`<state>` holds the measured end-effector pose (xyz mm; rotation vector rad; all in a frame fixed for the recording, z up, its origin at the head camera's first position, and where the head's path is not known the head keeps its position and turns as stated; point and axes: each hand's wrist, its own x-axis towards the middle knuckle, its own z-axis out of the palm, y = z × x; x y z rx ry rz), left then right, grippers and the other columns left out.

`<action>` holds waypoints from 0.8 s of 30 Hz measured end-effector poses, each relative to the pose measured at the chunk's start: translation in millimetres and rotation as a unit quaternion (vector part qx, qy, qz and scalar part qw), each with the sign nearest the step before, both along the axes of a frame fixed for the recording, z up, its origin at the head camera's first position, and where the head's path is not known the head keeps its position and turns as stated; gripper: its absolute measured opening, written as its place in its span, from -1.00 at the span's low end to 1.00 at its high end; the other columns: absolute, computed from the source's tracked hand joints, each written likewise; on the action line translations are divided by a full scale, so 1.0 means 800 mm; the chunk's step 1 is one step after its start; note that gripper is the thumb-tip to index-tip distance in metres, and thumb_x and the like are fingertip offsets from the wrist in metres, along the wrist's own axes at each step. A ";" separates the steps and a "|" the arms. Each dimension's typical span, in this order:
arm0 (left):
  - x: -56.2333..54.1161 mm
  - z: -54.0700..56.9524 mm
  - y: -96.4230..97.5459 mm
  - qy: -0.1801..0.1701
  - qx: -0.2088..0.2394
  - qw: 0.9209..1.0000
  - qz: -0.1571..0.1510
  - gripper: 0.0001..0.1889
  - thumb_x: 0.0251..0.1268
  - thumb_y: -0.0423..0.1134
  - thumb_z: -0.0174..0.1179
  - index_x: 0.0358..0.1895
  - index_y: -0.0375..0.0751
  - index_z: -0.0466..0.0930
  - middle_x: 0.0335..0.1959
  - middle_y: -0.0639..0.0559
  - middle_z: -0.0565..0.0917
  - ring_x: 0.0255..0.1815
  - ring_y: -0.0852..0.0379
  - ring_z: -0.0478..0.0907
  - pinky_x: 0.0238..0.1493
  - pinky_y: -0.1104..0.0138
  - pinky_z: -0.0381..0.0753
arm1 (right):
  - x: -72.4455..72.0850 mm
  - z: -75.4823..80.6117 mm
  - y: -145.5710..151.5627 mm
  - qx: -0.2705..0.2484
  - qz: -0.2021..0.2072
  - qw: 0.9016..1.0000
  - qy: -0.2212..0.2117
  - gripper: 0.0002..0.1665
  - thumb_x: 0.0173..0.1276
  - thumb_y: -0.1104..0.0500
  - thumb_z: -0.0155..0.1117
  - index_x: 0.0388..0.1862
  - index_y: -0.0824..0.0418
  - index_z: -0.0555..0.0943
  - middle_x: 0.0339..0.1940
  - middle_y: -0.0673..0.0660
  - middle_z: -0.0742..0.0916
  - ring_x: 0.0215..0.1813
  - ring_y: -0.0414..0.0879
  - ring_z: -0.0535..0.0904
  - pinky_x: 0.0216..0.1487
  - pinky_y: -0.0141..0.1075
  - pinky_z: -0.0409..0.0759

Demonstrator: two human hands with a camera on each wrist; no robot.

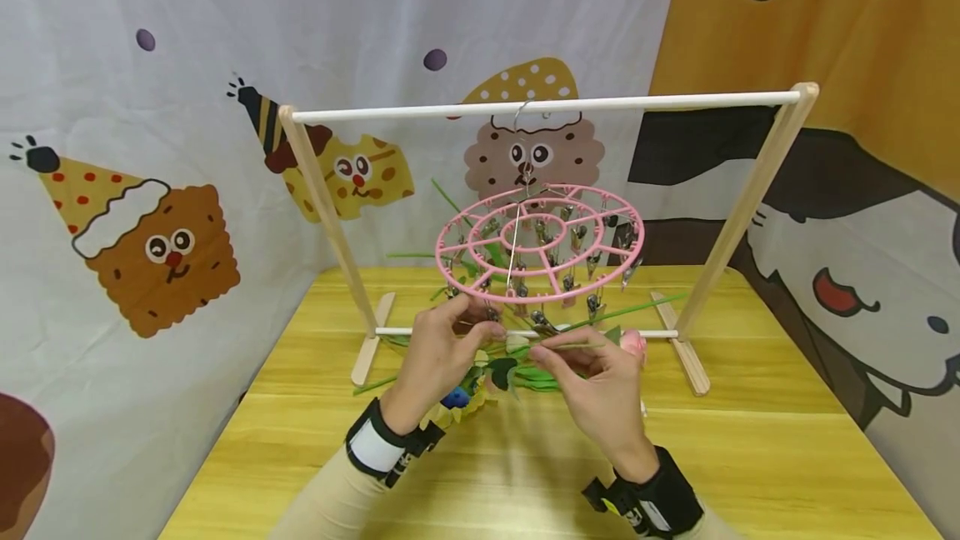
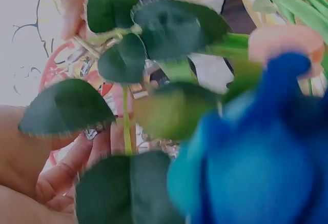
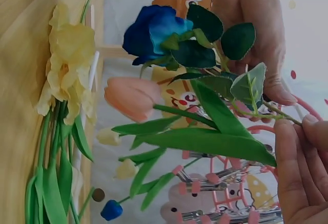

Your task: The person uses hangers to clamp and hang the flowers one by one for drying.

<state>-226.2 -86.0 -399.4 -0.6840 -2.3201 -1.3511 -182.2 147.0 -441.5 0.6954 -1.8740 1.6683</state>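
Note:
A blue rose with dark green leaves hangs head down, and my right hand pinches its thin stem between thumb and forefinger. Beside it my left hand has its thumb and fingers curled at a small metal clip under the hanger's near edge. The pink round clip hanger hangs by its hook from a white rod, with several metal clips dangling from its rings. Next to the rose, a peach tulip hangs with long green leaves. In the left wrist view, the blurred rose covers the lower right.
A wooden stand carries the upper white rod; a lower rod crosses behind my hands. On the table lie a yellow flower and green stems. Cream buds and a small blue one hang farther off.

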 end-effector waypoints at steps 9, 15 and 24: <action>0.004 -0.001 0.004 -0.013 0.040 0.999 0.015 -0.91 0.59 -0.28 0.56 0.00 -0.05 0.88 -0.17 0.03 0.95 -0.15 0.06 0.93 -0.03 0.20 0.96 | -0.002 -0.001 -0.010 -0.032 0.015 0.998 -0.049 -0.81 0.55 0.47 0.55 0.06 0.34 0.83 -0.03 0.37 0.91 -0.06 -0.05 1.00 0.01 -0.07 0.97; 0.005 -0.001 0.006 -0.012 0.060 0.998 0.013 -0.94 0.58 -0.31 0.56 -0.02 -0.12 0.89 -0.17 -0.03 0.95 -0.21 -0.01 0.91 -0.18 0.34 0.86 | -0.005 -0.001 -0.011 -0.041 0.017 0.997 -0.065 -0.81 0.53 0.49 0.57 0.03 0.33 0.84 -0.04 0.39 0.91 -0.06 0.03 1.01 0.01 -0.06 0.98; 0.005 -0.005 0.011 -0.027 0.074 0.997 0.008 -0.98 0.59 -0.32 0.55 -0.06 -0.13 0.90 -0.20 -0.04 0.94 -0.30 0.06 0.86 -0.25 0.41 0.77 | -0.010 -0.006 -0.012 -0.045 -0.001 0.996 -0.071 -0.80 0.50 0.49 0.59 0.01 0.31 0.84 -0.04 0.33 0.92 -0.14 -0.08 1.00 -0.05 -0.09 0.98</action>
